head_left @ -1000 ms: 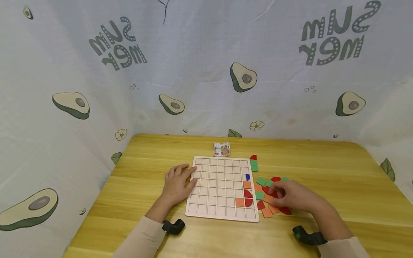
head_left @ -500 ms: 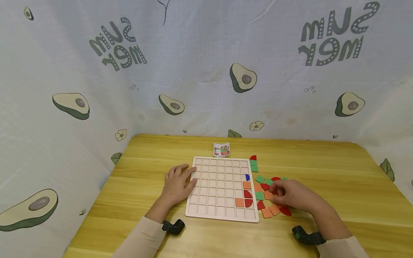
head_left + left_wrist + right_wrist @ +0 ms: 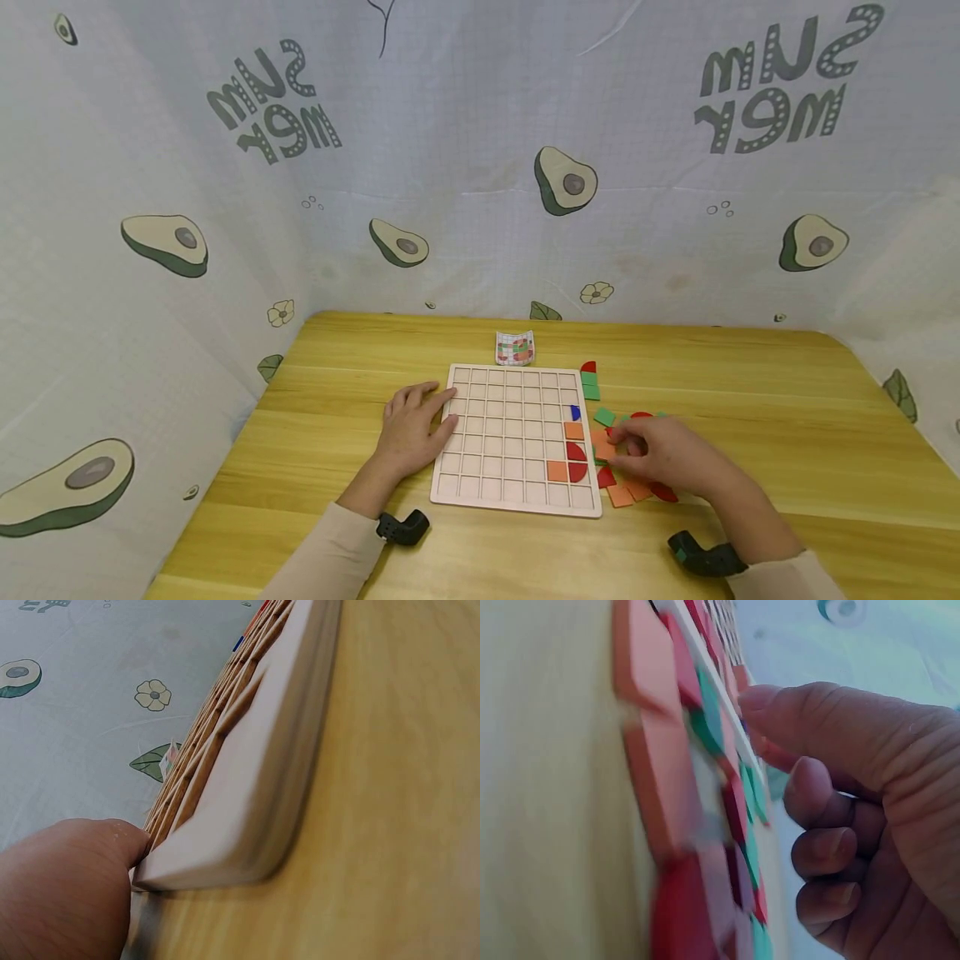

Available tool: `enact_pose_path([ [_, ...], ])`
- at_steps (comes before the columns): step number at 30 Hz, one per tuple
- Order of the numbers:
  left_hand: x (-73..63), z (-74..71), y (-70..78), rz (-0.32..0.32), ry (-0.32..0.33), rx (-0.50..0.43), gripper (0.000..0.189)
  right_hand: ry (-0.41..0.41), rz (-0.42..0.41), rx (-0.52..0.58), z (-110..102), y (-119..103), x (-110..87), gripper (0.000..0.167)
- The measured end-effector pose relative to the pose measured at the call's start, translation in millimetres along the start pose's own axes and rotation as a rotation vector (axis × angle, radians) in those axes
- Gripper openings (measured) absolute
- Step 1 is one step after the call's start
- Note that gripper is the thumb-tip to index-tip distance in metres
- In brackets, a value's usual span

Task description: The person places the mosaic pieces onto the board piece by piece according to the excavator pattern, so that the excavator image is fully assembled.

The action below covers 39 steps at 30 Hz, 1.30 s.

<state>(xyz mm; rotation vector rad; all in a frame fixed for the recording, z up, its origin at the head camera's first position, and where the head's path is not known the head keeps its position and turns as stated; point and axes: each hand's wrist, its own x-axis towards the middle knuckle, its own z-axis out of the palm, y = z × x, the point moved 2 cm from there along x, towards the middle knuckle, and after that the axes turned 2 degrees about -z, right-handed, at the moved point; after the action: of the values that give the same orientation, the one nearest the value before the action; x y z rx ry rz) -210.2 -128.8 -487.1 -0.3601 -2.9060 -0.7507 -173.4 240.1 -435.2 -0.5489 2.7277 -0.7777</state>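
Observation:
A pale wooden grid board lies on the table, with a blue piece, orange squares and red quarter-circle pieces in its right-hand cells. My left hand rests at the board's left edge, thumb and index finger touching the rim; in the left wrist view the thumb presses the board's corner. Just beyond the right edge, my right hand pinches an orange square tile between thumb and index finger, above a green tile. In the right wrist view its other fingers are curled.
Loose orange tiles, a green tile and red pieces lie around the right hand. Two green tiles and a red piece line the upper right edge. A curved pattern card stands behind the board.
My right hand has moved left toward the board, taking the orange tile from the pile with it. My left hand has stayed in place.

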Motion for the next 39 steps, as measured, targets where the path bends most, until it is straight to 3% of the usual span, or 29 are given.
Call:
enact_pose_path([
  [9,0.9,0.8,-1.2,-0.001,-0.004,-0.004,0.047,0.035,-0.096,-0.022,22.8,-20.9,12.5,0.018],
  [16,0.9,0.7,-1.8,0.0,-0.005,0.009,0.047,0.136,-0.122,-0.09,33.7,-33.4,17.3,0.018],
  [21,1.0,1.3,-2.2,-0.003,-0.007,0.011,0.047,0.171,-0.084,-0.103,37.7,-39.1,20.9,0.02],
  [27,0.5,1.3,-1.1,0.0,-0.008,0.0,0.047,0.16,-0.052,-0.1,43.1,-40.9,27.1,0.013],
  [39,-0.1,0.5,-0.6,0.007,-0.004,0.0,0.047,0.13,-0.028,-0.049,40.9,-34.4,27.7,0.02],
])
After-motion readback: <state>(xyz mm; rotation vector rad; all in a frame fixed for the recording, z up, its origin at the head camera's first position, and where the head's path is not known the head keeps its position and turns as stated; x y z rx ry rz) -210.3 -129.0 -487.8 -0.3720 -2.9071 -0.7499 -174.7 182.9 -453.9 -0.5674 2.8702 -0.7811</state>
